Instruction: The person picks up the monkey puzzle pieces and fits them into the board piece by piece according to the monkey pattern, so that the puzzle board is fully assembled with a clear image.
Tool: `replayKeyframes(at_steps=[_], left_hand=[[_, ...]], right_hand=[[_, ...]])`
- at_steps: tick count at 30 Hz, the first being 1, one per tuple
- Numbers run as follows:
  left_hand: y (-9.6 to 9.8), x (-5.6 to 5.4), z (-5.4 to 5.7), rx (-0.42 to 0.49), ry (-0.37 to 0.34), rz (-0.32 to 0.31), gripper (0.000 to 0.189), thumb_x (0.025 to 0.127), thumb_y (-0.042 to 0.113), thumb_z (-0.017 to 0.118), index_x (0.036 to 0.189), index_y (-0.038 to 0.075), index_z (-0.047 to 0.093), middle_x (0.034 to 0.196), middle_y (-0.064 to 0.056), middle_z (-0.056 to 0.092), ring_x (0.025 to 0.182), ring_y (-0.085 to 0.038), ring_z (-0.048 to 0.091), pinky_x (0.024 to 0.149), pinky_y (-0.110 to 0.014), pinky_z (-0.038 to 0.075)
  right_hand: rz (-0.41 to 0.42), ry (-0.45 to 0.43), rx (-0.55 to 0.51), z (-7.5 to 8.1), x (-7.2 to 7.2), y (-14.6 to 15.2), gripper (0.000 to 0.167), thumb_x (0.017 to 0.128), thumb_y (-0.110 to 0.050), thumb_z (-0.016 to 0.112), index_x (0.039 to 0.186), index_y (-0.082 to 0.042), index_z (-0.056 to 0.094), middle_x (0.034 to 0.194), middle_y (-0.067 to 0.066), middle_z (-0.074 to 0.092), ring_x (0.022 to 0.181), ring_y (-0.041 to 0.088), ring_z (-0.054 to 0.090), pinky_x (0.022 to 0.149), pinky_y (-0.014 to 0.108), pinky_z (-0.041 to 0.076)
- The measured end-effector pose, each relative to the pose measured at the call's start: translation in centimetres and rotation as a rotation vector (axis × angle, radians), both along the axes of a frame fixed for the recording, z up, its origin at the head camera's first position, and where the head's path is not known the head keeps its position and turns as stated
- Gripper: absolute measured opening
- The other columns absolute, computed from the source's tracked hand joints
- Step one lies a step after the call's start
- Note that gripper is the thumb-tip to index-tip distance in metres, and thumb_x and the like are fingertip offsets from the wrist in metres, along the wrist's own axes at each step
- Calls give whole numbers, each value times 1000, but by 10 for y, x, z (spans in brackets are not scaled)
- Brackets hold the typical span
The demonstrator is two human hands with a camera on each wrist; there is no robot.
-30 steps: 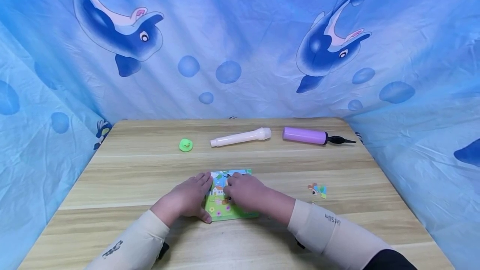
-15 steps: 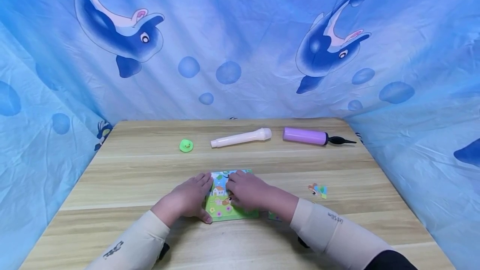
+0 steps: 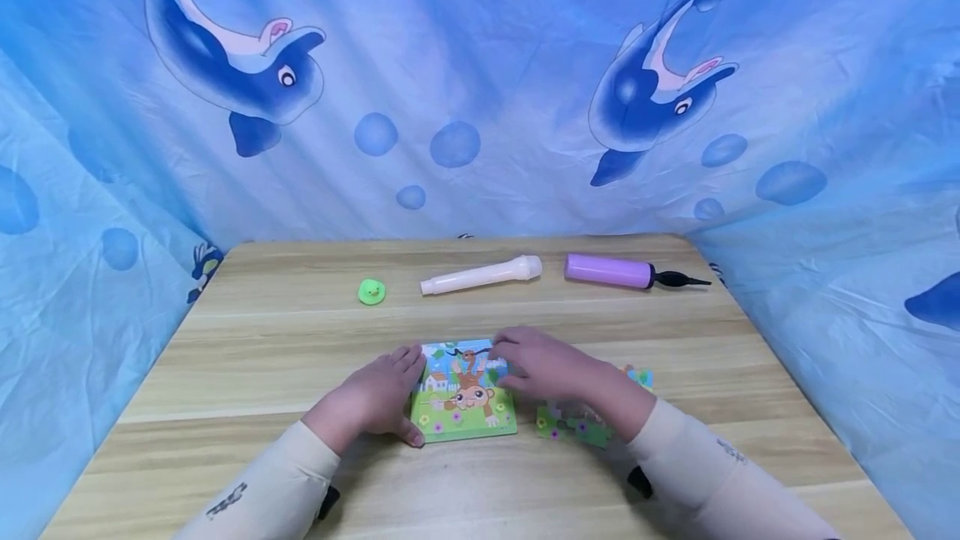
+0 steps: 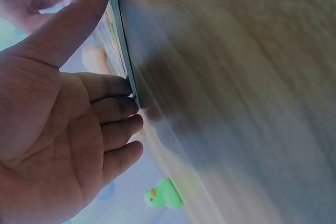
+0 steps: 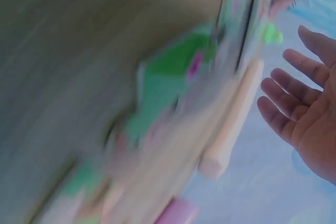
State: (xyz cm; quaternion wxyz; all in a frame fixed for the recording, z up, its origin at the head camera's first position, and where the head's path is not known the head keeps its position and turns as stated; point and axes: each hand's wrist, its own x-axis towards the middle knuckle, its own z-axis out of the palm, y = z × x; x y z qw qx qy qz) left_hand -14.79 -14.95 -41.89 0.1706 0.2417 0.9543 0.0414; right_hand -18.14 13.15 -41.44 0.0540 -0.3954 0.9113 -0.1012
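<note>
A square jigsaw puzzle (image 3: pixel 461 423) with a monkey, a small house and flowers lies flat in front of me in the head view. My left hand (image 3: pixel 375 394) rests along its left side, fingertips at the edge and thumb by the near corner. From the left wrist view, the straight fingers (image 4: pixel 113 107) touch the thin edge of the board (image 4: pixel 122 35). Over the right side of the puzzle hovers my right hand (image 3: pixel 543 365), its fingers loosely spread and holding nothing. Loose jigsaw pieces (image 3: pixel 592 433) lie to the right, partly hidden under the right forearm.
Along the back of the table (image 3: pixel 285 340) lie a green toy duck (image 3: pixel 371 292), a white tube-shaped stick (image 3: pixel 480 276) and a purple balloon pump (image 3: pixel 609 271) with a black nozzle. A blue dolphin-print curtain (image 3: pixel 510 65) surrounds the table.
My right hand has let go of the puzzle and moved right, uncovering the monkey picture. More loose pieces show beside it. The left hand has stayed in place.
</note>
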Motion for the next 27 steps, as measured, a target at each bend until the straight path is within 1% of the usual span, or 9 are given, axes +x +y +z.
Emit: replayKeyframes(at_steps=[9,15,20,22,25,27], left_hand=[[0,-1,0,-10,0,-4,120,64,60,82,151,-5,30,160,-22,23,148,-39,22,121,-51,23],[-1,-1,-1,-27,-6,17,122,64,61,82,151,-4,28,161,-21,22,149,-38,21,122,-50,22],[-2,-1,0,-14,-4,6,121,64,60,82,151,-5,29,160,-22,22,149,-38,21,122,-50,22],[-1,0,1,-7,-5,4,120,64,60,82,151,-5,29,160,-22,23,148,-39,21,122,-50,23],[-1,0,1,-6,-6,8,121,64,60,83,151,-5,30,160,-22,23,148,-39,22,121,-50,23],[-1,0,2,-4,-7,8,121,63,60,83,151,-5,30,160,-22,24,148,-39,22,121,-50,24]], right_hand=[[-205,41,-15,11,1,68,37,95,-32,65,126,-11,63,126,8,61,121,27,56,104,47,48],[-329,6,28,12,0,109,40,92,-28,68,126,-8,62,127,12,61,121,33,56,101,51,48],[-400,-35,93,7,4,133,47,87,-31,74,124,-5,63,123,15,61,116,36,58,97,52,50],[-417,-61,120,4,6,139,49,83,-34,77,120,-5,64,118,14,62,110,34,59,93,51,52],[-434,-111,137,-3,8,146,39,81,-33,79,110,-9,68,107,8,61,97,25,59,85,45,54],[-434,-118,142,-7,9,148,31,80,-30,79,103,-11,68,100,4,59,90,19,56,79,41,53]])
